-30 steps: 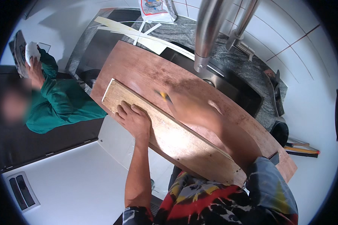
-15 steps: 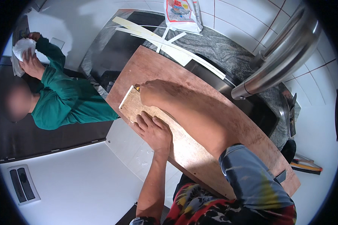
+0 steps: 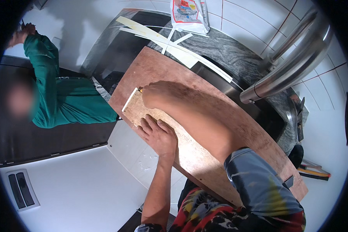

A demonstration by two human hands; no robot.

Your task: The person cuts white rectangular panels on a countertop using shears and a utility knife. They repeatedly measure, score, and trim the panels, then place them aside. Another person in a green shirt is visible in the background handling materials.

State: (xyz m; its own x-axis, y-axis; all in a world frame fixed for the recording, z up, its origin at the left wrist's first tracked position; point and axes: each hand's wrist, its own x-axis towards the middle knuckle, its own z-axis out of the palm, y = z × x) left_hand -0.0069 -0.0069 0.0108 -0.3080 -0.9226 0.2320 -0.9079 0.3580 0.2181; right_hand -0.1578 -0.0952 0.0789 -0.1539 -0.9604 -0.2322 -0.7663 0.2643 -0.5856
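Note:
My right hand [image 3: 152, 96] is closed near the far left end of a long reddish-brown board [image 3: 139, 69]. A small yellow-and-black tool [image 3: 140, 90] shows at its fingertips; most of it is hidden, so its kind is unclear. Just beside it, a thin white strip [image 3: 130, 99] runs along the short end of a lighter, narrower wooden panel [image 3: 189, 152], which lies on the reddish board. My left hand [image 3: 157, 135] rests on the panel's near edge, fingers spread, holding nothing. My right forearm crosses over the panel.
Long pale strips [image 3: 181, 54] lie crossed on the grey stone counter [image 3: 220, 44], near a white bag [image 3: 189, 17]. A steel faucet [image 3: 286, 73] rises over the dark sink [image 3: 272, 120]. At the left, a co-worker in a green sleeve [image 3: 42, 58] stands close to the board's end.
My right hand has shifted very slightly left along the white strip, while my left hand stays put. The co-worker's hands have moved up and left; the white thing they held is out of view.

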